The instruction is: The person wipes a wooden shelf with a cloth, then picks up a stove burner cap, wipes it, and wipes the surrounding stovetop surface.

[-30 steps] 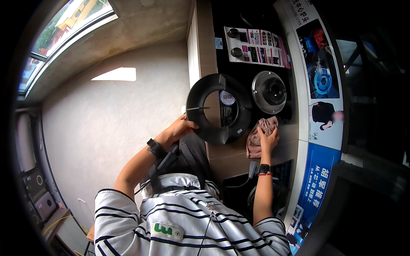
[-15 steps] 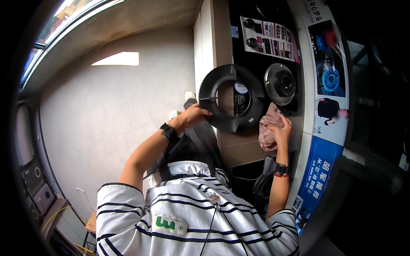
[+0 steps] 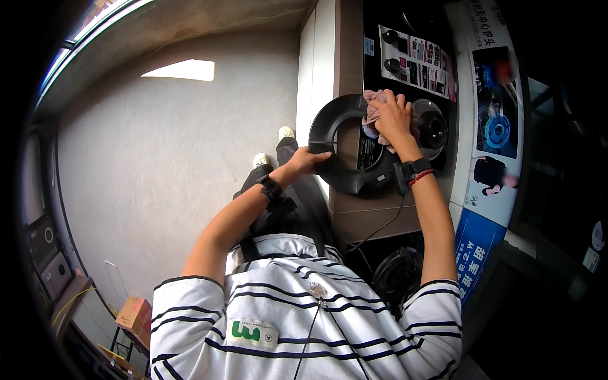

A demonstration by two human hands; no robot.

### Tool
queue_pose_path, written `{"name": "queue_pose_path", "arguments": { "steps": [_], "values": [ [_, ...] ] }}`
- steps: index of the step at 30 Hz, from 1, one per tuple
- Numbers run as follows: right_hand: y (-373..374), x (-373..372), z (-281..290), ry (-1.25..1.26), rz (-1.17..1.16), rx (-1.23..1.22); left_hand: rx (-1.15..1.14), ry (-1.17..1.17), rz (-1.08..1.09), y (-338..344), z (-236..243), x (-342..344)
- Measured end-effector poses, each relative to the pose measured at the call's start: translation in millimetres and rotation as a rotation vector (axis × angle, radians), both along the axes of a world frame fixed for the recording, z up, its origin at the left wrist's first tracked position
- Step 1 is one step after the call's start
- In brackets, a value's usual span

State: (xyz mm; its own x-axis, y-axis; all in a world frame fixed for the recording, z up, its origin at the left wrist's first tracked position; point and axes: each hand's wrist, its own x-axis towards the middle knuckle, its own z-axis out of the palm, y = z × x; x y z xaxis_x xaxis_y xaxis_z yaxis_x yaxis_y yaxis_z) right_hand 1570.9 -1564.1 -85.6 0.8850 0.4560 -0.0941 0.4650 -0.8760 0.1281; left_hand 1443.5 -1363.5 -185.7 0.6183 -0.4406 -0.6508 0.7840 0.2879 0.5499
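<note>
My left hand (image 3: 308, 159) grips the lower left rim of a black ring-shaped part (image 3: 335, 174), holding it tilted over a black cooktop (image 3: 411, 76). My right hand (image 3: 392, 117) presses a pinkish cloth (image 3: 372, 114) against the ring's upper right rim. Both wrists carry black bands. A silver burner (image 3: 437, 130) sits just right of the cloth, partly hidden by my right hand.
A brown counter (image 3: 373, 215) holds the cooktop, with a white cabinet side (image 3: 316, 69) to its left. A blue and white poster panel (image 3: 487, 158) runs along the right. A second dark burner (image 3: 396, 275) lies low under my right arm. Cardboard boxes (image 3: 133, 313) stand on the grey floor at lower left.
My right hand with the cloth moved up from the ring's lower right side onto its upper rim. My left hand slid down the ring's left edge. The view shifted.
</note>
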Motion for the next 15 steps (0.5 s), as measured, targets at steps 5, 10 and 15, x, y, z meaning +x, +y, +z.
{"name": "queue_pose_path", "arguments": {
  "steps": [5, 10, 15],
  "values": [
    [-9.7, -5.7, -2.4, -0.051, 0.216, -0.074, 0.122, 0.043, 0.098, -3.9, -16.0, -0.4],
    [-12.7, -7.9, -1.4, -0.038, 0.379, -0.024, 0.154, 0.027, 0.137, -7.9, -16.3, -0.4],
    [-16.0, -5.0, 5.5, 0.063, 0.459, 0.044, 0.174, 0.035, 0.131, -7.2, -11.9, 0.2]
  ]
}}
